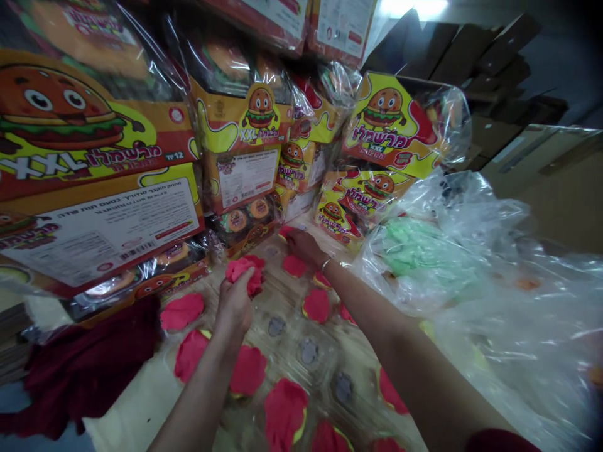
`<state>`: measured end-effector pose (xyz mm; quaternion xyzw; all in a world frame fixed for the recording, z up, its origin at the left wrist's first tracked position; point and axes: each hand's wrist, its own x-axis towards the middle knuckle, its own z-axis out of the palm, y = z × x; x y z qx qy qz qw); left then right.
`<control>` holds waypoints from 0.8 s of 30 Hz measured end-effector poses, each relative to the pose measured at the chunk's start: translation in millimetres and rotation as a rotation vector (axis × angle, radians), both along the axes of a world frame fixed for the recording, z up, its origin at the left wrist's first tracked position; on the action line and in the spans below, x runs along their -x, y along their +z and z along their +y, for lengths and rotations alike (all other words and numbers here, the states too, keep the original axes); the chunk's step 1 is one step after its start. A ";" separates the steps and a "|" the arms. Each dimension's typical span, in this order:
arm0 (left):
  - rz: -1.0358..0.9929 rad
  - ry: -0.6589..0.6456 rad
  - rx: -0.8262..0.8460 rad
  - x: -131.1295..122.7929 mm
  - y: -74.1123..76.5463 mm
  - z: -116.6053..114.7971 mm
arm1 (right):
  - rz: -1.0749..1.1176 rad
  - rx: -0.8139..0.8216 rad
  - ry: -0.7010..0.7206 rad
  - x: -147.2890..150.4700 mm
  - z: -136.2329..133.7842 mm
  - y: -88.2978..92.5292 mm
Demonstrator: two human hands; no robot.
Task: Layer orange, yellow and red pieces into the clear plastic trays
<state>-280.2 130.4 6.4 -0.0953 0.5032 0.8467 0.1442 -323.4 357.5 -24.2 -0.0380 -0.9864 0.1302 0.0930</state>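
Many boxes (94, 163): burger-print cartons, stacked from upper left to top centre.
Left hand (234, 304): centre of frame, closed around a bunch of red slices (245, 271).
Clear tray (288, 344): lower centre; most cavities are topped red, while three grey discs (309, 351) are uncovered.
Right hand (305, 246): palm down at the tray's far end; grip cannot be told.
Bag of green pieces (419, 251): right of centre.

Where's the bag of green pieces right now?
In the head view the bag of green pieces lies right of centre, just right of the right hand, below the stacked burger boxes.
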 end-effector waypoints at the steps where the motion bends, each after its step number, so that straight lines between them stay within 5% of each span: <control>1: -0.001 -0.008 -0.004 0.1 0.1 -0.1 | 0.012 0.024 -0.017 0.0 -0.5 -0.3; 16: -0.017 -0.030 -0.028 -1.3 4.1 -1.4 | -0.164 0.038 -0.007 38.6 8.4 15.9; 24: -0.014 -0.033 -0.035 -2.3 3.7 -1.0 | -0.156 0.060 0.053 28.4 17.6 12.6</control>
